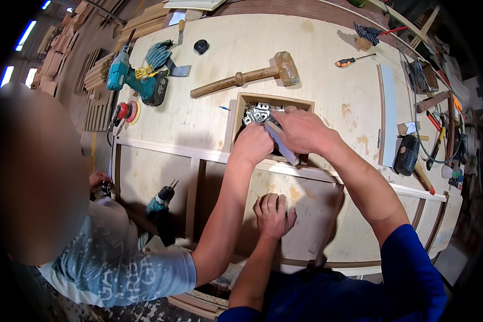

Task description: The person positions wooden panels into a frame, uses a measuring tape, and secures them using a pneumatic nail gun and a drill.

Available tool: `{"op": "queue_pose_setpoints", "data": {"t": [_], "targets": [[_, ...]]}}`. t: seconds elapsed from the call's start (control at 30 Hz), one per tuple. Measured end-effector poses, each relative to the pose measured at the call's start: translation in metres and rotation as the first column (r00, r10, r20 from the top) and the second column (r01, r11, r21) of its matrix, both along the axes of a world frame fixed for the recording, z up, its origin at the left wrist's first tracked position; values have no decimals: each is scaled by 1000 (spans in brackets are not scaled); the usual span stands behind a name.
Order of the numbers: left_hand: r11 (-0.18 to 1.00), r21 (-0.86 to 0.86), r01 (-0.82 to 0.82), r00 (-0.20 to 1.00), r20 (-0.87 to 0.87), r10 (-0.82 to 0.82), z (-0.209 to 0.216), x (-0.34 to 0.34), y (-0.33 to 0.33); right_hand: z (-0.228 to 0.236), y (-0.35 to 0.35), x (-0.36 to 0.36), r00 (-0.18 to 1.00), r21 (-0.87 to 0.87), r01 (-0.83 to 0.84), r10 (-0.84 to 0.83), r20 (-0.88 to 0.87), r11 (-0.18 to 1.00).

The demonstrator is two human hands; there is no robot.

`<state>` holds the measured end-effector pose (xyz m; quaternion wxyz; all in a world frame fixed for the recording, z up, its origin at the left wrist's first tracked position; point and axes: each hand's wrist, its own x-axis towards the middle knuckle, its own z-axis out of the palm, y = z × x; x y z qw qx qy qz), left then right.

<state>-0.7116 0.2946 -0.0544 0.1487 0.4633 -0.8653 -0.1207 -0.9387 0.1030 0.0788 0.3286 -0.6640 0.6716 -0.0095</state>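
My left hand (274,216) rests on a pale wooden panel (306,236) within the cabinet frame, its fingers stretched and slightly bent, holding nothing. My right hand (301,130) reaches over a small open wooden box (276,99), fingers bent inward and closed. What they grip is hidden. Several silver metal hinges (258,114) lie in the box. A flat greyish strip (285,146) slants down beside my right hand and over the box's near edge. A co-worker's hand (255,144) also reaches into the box, just left of mine, its fingertips at the hinges.
Beyond the box lies a wooden mallet (241,79). A teal cordless drill (139,81), a glove (158,55) and a red sander (126,111) lie left; another drill (161,203) sits by the co-worker. At right are a screwdriver (354,60) and a black-headed mallet (408,154).
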Motion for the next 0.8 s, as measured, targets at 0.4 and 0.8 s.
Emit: {"op": "queue_pose_setpoints", "data": {"t": [0.4,0.8], "targets": [[999,-35,30,999,-29,-31,-5,-4,2,-7,-9,-13,994,172,-66,79,-75,983],[997,-62,45,998,-32,-47,-10,-7,2,-7,0,-47,919,57,275,-280,276,960]]}}
